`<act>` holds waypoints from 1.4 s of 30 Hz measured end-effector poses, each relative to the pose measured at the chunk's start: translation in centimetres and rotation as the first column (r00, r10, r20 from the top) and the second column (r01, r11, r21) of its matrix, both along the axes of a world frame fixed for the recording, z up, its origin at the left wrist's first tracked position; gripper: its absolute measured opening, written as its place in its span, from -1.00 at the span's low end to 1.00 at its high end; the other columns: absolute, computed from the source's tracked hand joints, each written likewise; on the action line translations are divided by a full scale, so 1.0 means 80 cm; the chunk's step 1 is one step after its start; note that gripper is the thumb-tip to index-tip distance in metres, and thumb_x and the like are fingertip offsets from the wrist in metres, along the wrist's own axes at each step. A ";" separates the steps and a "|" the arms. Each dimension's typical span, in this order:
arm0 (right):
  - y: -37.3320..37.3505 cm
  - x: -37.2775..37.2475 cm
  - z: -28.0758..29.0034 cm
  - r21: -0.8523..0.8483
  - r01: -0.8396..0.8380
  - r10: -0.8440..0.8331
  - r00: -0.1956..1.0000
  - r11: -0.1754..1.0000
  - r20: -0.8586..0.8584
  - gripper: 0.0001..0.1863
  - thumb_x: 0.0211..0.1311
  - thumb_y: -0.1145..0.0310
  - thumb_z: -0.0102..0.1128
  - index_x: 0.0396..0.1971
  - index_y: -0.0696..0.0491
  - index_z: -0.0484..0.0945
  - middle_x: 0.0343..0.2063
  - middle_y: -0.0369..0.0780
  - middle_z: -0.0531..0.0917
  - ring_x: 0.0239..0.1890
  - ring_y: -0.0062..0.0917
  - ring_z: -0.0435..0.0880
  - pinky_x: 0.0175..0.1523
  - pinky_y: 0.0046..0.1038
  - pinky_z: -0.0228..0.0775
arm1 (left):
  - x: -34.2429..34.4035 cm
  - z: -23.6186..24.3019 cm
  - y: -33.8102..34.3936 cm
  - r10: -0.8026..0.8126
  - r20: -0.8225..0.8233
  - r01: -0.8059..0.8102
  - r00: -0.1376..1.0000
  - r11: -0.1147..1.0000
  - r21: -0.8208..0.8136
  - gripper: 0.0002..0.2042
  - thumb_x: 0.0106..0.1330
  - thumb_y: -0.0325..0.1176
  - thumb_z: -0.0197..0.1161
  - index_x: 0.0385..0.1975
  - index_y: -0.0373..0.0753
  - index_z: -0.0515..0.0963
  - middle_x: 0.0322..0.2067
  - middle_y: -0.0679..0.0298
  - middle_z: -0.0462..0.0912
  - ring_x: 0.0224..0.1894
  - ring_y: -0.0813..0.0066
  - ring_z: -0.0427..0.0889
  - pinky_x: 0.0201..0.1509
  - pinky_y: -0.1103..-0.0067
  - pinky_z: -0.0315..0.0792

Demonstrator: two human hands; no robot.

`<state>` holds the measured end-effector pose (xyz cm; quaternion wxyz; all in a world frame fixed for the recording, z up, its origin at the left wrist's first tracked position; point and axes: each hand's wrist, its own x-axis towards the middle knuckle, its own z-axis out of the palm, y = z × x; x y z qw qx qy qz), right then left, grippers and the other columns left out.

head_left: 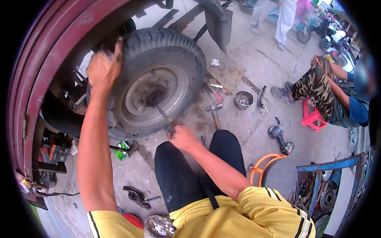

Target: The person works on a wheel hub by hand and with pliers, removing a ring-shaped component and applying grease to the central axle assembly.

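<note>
A large worn rubber tyre [164, 51] on a dusty steel wheel rim [174, 93] stands upright before me, beneath a dark red vehicle body. At the tyre's upper left edge, my left hand [104, 65] grips the tread. One digit lies extended against the rubber while the others curl, partly hidden. My right hand [183, 137], above my knees, is closed round a slim hand tool with a narrow metal tip [163, 114]. That tip points at the dark, greasy hub centre [154, 97]; whether it touches the rim, I cannot tell.
A hammer [215, 113], a can of small metal parts [243, 100] and a cordless power tool [280, 139] lie to the right. An orange-framed stool [262, 168] is near my right elbow. A person in camouflage trousers [317, 87] sits beyond. Motorcycles [333, 39] stand farther back.
</note>
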<state>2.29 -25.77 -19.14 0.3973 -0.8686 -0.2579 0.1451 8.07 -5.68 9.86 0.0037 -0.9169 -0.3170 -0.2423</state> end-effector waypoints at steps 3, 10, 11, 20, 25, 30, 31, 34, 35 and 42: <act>0.004 0.005 -0.015 0.114 -0.020 0.014 0.999 0.993 0.051 -0.65 0.18 0.20 0.14 -0.23 0.20 0.60 -0.12 0.14 0.60 -0.15 0.06 0.60 -0.01 -0.03 0.50 | 0.002 0.005 -0.002 -0.012 0.009 0.012 1.000 1.000 0.028 -0.27 0.32 0.37 -0.14 0.01 -0.21 0.60 -0.10 -0.16 0.64 0.04 -0.14 0.58 0.16 0.15 0.41; -0.017 0.010 0.034 0.171 0.002 -0.045 0.968 0.985 0.249 -0.70 0.14 0.26 0.21 -0.26 0.19 0.59 -0.25 0.13 0.61 -0.32 0.04 0.65 -0.18 -0.07 0.55 | 0.003 0.004 0.000 0.036 -0.027 -0.034 0.999 0.998 0.049 -0.27 0.33 0.37 -0.15 0.07 -0.20 0.58 -0.08 -0.17 0.64 0.05 -0.15 0.57 0.17 0.16 0.41; -0.016 0.014 0.030 0.165 -0.024 -0.032 0.944 0.986 0.327 -0.71 0.13 0.27 0.23 -0.27 0.20 0.59 -0.29 0.12 0.62 -0.35 0.04 0.66 -0.21 -0.08 0.55 | 0.005 0.005 0.000 0.018 -0.024 -0.017 1.000 0.999 0.037 -0.26 0.33 0.37 -0.16 0.06 -0.21 0.58 -0.08 -0.17 0.64 0.05 -0.15 0.57 0.17 0.16 0.41; -0.002 0.018 0.029 -0.057 -0.056 0.060 0.995 0.997 0.082 -0.60 0.15 0.24 0.22 -0.12 0.24 0.56 -0.19 0.13 0.59 -0.19 0.08 0.63 -0.05 -0.06 0.51 | 0.005 0.007 -0.001 0.025 -0.087 -0.022 0.996 0.999 0.040 -0.24 0.32 0.37 -0.17 0.12 -0.21 0.54 -0.05 -0.17 0.63 0.08 -0.14 0.57 0.18 0.16 0.40; 0.002 0.006 -0.023 0.211 0.023 -0.046 0.993 0.977 0.105 -0.66 0.15 0.23 0.23 -0.18 0.16 0.61 -0.22 0.12 0.60 -0.19 0.06 0.61 -0.06 -0.07 0.51 | 0.008 0.002 0.004 -0.010 -0.002 0.010 1.000 0.999 0.041 -0.25 0.33 0.36 -0.16 0.09 -0.22 0.55 -0.06 -0.15 0.63 0.06 -0.13 0.57 0.18 0.17 0.40; -0.019 0.006 0.017 0.217 0.034 -0.072 0.983 0.976 0.169 -0.67 0.13 0.23 0.24 -0.16 0.12 0.62 -0.24 0.11 0.60 -0.23 0.03 0.62 -0.09 -0.07 0.52 | 0.006 0.004 0.001 0.016 -0.010 -0.015 1.000 0.999 0.037 -0.25 0.32 0.37 -0.15 0.04 -0.23 0.59 -0.06 -0.14 0.63 0.08 -0.09 0.57 0.20 0.19 0.39; -0.019 0.007 0.038 0.197 0.021 -0.055 0.984 0.980 0.168 -0.66 0.13 0.23 0.24 -0.16 0.13 0.61 -0.23 0.10 0.59 -0.23 0.03 0.62 -0.10 -0.07 0.52 | 0.004 0.005 0.001 0.045 -0.041 -0.044 0.998 0.999 0.021 -0.25 0.32 0.38 -0.15 0.02 -0.23 0.60 -0.06 -0.14 0.63 0.08 -0.09 0.57 0.20 0.19 0.38; -0.013 0.013 0.047 0.188 0.042 -0.081 0.976 0.981 0.203 -0.64 0.12 0.25 0.25 -0.14 0.17 0.60 -0.21 0.10 0.57 -0.25 0.03 0.63 -0.11 -0.07 0.53 | 0.007 0.000 0.002 0.009 0.036 -0.012 0.999 0.997 0.079 -0.25 0.31 0.38 -0.15 -0.04 -0.24 0.63 -0.08 -0.14 0.64 0.07 -0.08 0.58 0.19 0.19 0.38; -0.011 0.015 0.046 0.190 0.058 -0.099 0.971 0.980 0.216 -0.63 0.11 0.26 0.25 -0.14 0.18 0.60 -0.20 0.10 0.57 -0.25 0.03 0.63 -0.11 -0.08 0.53 | 0.009 -0.001 0.000 0.005 0.050 -0.009 0.999 0.996 0.085 -0.25 0.31 0.39 -0.15 -0.05 -0.24 0.64 -0.09 -0.15 0.65 0.06 -0.08 0.58 0.19 0.19 0.39; -0.005 0.013 0.042 0.233 0.037 -0.094 0.967 0.972 0.239 -0.64 0.10 0.30 0.26 -0.13 0.20 0.57 -0.20 0.14 0.55 -0.30 0.03 0.64 -0.15 -0.07 0.54 | 0.007 0.002 -0.001 0.042 -0.008 -0.041 0.999 0.997 0.070 -0.25 0.31 0.38 -0.15 -0.07 -0.25 0.65 -0.11 -0.16 0.65 0.05 -0.10 0.59 0.17 0.17 0.40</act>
